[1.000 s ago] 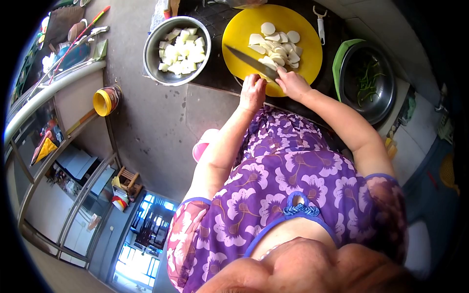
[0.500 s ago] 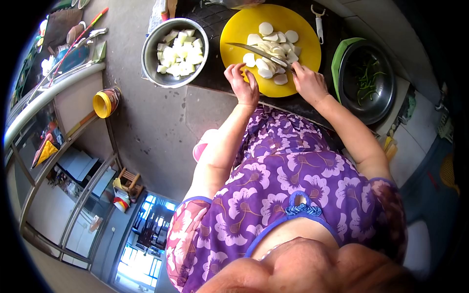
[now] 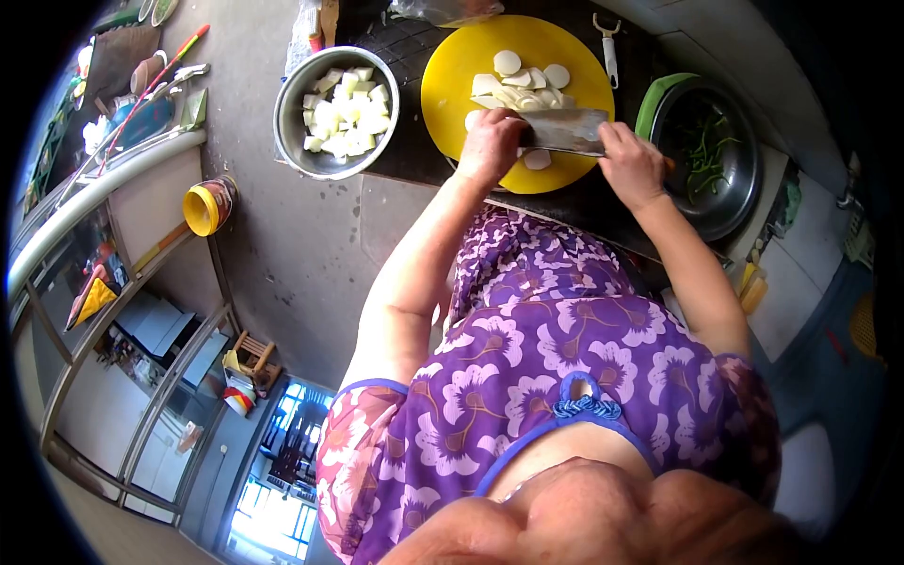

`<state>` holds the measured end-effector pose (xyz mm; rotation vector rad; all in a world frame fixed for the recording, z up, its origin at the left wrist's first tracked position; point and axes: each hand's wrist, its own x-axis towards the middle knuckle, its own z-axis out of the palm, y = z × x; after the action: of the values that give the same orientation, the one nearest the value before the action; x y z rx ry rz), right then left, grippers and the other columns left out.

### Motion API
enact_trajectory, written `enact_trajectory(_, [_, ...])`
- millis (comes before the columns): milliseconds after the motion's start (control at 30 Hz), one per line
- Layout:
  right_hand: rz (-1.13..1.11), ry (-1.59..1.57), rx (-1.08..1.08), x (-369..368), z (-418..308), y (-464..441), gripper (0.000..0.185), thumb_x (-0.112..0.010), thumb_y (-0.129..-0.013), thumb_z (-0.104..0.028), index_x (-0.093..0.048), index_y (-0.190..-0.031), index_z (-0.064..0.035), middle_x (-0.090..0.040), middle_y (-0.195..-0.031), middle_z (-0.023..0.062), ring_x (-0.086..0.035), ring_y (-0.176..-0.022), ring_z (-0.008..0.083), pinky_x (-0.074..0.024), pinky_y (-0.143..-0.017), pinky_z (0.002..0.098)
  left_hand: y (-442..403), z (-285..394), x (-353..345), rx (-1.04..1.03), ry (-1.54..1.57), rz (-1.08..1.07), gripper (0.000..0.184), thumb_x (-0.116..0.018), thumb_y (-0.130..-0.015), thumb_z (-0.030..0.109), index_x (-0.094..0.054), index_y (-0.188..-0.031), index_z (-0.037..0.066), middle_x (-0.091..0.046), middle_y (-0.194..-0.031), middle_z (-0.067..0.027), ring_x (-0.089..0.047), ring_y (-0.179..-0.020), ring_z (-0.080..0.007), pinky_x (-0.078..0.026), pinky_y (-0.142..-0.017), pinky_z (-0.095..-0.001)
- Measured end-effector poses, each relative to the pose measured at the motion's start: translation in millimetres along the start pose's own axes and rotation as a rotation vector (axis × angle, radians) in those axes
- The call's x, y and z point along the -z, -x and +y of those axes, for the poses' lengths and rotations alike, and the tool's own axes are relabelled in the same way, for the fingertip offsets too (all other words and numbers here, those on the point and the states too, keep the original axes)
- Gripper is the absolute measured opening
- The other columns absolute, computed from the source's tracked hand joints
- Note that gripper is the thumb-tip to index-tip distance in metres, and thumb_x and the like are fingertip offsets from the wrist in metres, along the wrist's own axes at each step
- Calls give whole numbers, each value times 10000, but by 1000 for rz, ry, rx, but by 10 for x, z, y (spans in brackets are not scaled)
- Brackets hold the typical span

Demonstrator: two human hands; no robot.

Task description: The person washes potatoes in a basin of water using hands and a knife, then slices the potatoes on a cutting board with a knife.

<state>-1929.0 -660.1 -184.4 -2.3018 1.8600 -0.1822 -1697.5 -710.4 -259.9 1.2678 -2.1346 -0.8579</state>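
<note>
A cleaver (image 3: 570,132) with a broad rectangular blade lies turned flat-on to view over the round yellow cutting board (image 3: 452,71). My right hand (image 3: 633,165) is closed around its handle, whose orange end shows past the fingers. At the blade's left end, my left hand (image 3: 492,146) has its fingers curled over the metal; what lies beneath them is hidden. White vegetable slices (image 3: 523,87), some round, are piled on the board behind the blade. One more slice (image 3: 537,159) shows below it.
Left of the board stands a metal bowl (image 3: 282,113) of pale cut chunks (image 3: 348,118). To the right, a dark bowl (image 3: 734,202) holds green vegetable pieces (image 3: 706,160), beside a green rim (image 3: 654,104). A white-handled peeler (image 3: 609,56) lies behind. A yellow bucket (image 3: 201,209) is farther left.
The cleaver has swung from a slant, seen nearly edge-on, to broadside. My right hand has moved right, and my left hand has moved up and right onto the blade's end.
</note>
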Motion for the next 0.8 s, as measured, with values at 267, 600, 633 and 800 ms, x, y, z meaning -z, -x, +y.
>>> enact_trajectory(267, [-12, -186, -323, -117, 573, 373, 336, -714, -728, -147, -643, -1055, -178, -664, -881, 57, -663, -783, 267, -525, -647, 381, 98, -443, -57, 298, 153, 271, 209, -630, -804, 47, -667, -1009, 55, -626, -998, -151, -614, -896, -312, -503, -806, -372])
enact_trajectory(600, [74, -199, -504, -961, 496, -91, 248, -567, -874, -244, -673, -1083, -161, -673, -943, 120, -643, -876, 335, -519, -727, 436, 389, -236, -302, 343, 118, 191, 233, -645, -822, 53, -658, -1055, 60, -578, -1094, -116, -633, -828, -218, -531, -717, -315])
enact_trajectory(633, [67, -199, -470, -1020, 500, -51, 259, -564, -879, -246, -661, -1107, -170, -665, -919, 119, -641, -859, 338, -519, -722, 441, 421, -240, -301, 333, 124, 190, 231, -642, -823, 46, -658, -1053, 57, -581, -1083, -117, -635, -809, -216, -531, -711, -312])
enact_trajectory(800, [92, -216, -516, -990, 631, -15, 286, -584, -883, -246, -638, -1155, -175, -655, -948, 116, -637, -860, 344, -519, -728, 446, 634, -274, -259, 406, 189, 171, 227, -631, -819, 13, -660, -1043, 40, -596, -1025, -119, -641, -740, -201, -529, -697, -294])
